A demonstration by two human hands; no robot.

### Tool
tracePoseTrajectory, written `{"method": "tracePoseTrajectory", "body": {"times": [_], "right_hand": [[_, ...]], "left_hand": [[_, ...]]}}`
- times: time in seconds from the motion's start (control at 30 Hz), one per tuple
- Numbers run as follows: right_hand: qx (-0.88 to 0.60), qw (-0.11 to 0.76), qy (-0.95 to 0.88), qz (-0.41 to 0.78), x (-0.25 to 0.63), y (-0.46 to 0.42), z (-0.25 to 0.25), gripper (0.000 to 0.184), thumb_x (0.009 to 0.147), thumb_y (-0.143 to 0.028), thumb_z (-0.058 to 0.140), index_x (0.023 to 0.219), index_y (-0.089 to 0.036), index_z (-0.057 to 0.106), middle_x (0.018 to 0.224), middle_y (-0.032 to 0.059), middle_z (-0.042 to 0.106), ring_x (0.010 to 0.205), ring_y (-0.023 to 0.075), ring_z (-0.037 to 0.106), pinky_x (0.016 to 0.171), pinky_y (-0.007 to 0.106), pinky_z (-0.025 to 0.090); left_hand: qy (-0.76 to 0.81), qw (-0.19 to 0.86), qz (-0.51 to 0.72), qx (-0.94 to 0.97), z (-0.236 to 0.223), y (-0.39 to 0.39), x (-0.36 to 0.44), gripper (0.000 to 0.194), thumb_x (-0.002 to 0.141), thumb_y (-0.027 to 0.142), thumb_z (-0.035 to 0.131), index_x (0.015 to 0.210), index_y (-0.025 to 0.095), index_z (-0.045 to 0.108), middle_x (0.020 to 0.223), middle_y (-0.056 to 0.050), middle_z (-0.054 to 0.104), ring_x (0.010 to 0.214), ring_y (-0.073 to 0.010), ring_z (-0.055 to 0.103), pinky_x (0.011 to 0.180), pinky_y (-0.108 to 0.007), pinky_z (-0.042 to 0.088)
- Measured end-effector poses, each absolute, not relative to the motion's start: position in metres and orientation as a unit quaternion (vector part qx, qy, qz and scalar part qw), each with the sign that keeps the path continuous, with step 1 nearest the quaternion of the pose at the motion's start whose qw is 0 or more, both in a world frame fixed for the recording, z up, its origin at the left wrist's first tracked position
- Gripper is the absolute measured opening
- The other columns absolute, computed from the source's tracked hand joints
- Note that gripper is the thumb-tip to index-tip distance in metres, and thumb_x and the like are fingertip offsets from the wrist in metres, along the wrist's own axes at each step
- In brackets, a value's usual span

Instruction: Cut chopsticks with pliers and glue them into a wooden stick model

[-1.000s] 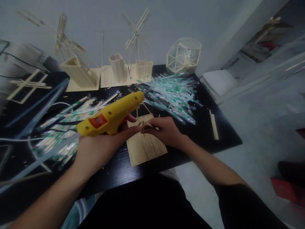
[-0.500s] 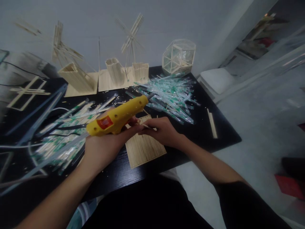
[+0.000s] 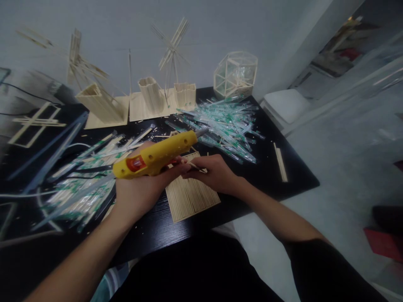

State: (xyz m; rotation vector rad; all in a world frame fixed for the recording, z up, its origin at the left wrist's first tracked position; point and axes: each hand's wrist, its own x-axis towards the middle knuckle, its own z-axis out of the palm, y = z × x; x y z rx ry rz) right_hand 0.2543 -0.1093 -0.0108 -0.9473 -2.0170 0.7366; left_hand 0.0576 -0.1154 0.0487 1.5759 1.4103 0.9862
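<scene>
My left hand [image 3: 141, 191] is wrapped round the handle of a yellow glue gun [image 3: 160, 154], whose nozzle points up and right over the table. Close beside it, my right hand [image 3: 214, 174] pinches a thin wooden stick [image 3: 197, 167] above a flat panel of glued wooden sticks [image 3: 192, 195] that lies on the black table [image 3: 245, 201]. The fingertips of both hands nearly meet over the panel's far end.
A heap of clear green-printed wrappers [image 3: 229, 121] lies behind the panel, another heap [image 3: 85, 176] at the left. Stick-built windmills [image 3: 171, 71], boxes [image 3: 100, 102] and a faceted frame [image 3: 236, 75] stand along the back. Two loose sticks [image 3: 280, 161] lie at the right.
The glue gun has tilted lower and moved a little right, toward the stick. My right hand stayed over the panel. The head view shifted slightly.
</scene>
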Motion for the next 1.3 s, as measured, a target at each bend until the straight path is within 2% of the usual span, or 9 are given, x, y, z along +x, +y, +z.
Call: {"method": "tracePoseTrajectory", "body": {"times": [0.13, 0.23, 0.57, 1.03, 1.3], "right_hand": [[-0.351, 0.353, -0.802, 0.331, 0.255, -0.111, -0.006, 0.012, 0.099, -0.027, 0.065, 0.09, -0.018, 0.069, 0.085, 0.0, 0.075, 0.075, 0.0117, 0.067, 0.073, 0.022, 0.048], [-0.326, 0.326, -0.802, 0.381, 0.255, -0.112, -0.002, 0.013, 0.104, -0.021, 0.053, 0.1, -0.018, 0.066, 0.096, 0.0037, 0.076, 0.086, 0.0137, 0.071, 0.081, 0.025, 0.051], [-0.306, 0.29, -0.802, 0.424, 0.256, -0.109, 0.002, 0.022, 0.108, -0.022, 0.043, 0.1, -0.017, 0.062, 0.099, 0.0067, 0.072, 0.094, 0.0154, 0.07, 0.09, 0.03, 0.053], [-0.286, 0.32, -0.802, 0.416, 0.258, -0.107, -0.004, 0.015, 0.106, -0.021, 0.051, 0.104, -0.016, 0.065, 0.099, 0.0054, 0.078, 0.094, 0.0143, 0.074, 0.088, 0.026, 0.053], [-0.291, 0.33, -0.8, 0.408, 0.259, -0.105, -0.009, 0.015, 0.105, -0.025, 0.054, 0.105, -0.019, 0.067, 0.094, 0.0023, 0.077, 0.086, 0.014, 0.073, 0.077, 0.024, 0.052]], "left_hand": [[0.567, 0.353, 0.389, 0.635, 0.048, -0.114, 0.058, 0.029, 0.069, 0.044, 0.086, 0.085, 0.027, 0.069, 0.084, 0.003, 0.077, 0.078, -0.0195, 0.074, 0.072, -0.031, 0.058], [0.588, 0.292, 0.388, 0.647, 0.047, -0.114, 0.056, 0.03, 0.066, 0.046, 0.087, 0.08, 0.029, 0.067, 0.076, 0.004, 0.074, 0.07, -0.0195, 0.071, 0.061, -0.032, 0.055], [0.566, 0.303, 0.384, 0.664, 0.047, -0.113, 0.053, 0.027, 0.068, 0.043, 0.087, 0.079, 0.029, 0.066, 0.077, 0.004, 0.074, 0.069, -0.0188, 0.071, 0.061, -0.032, 0.057], [0.563, 0.243, 0.38, 0.693, 0.043, -0.116, 0.051, 0.032, 0.071, 0.048, 0.086, 0.081, 0.029, 0.063, 0.073, 0.005, 0.072, 0.064, -0.0162, 0.068, 0.058, -0.03, 0.053], [0.573, 0.22, 0.377, 0.693, 0.042, -0.115, 0.052, 0.033, 0.068, 0.049, 0.087, 0.08, 0.028, 0.063, 0.07, 0.005, 0.069, 0.062, -0.0156, 0.065, 0.055, -0.03, 0.049]]}}
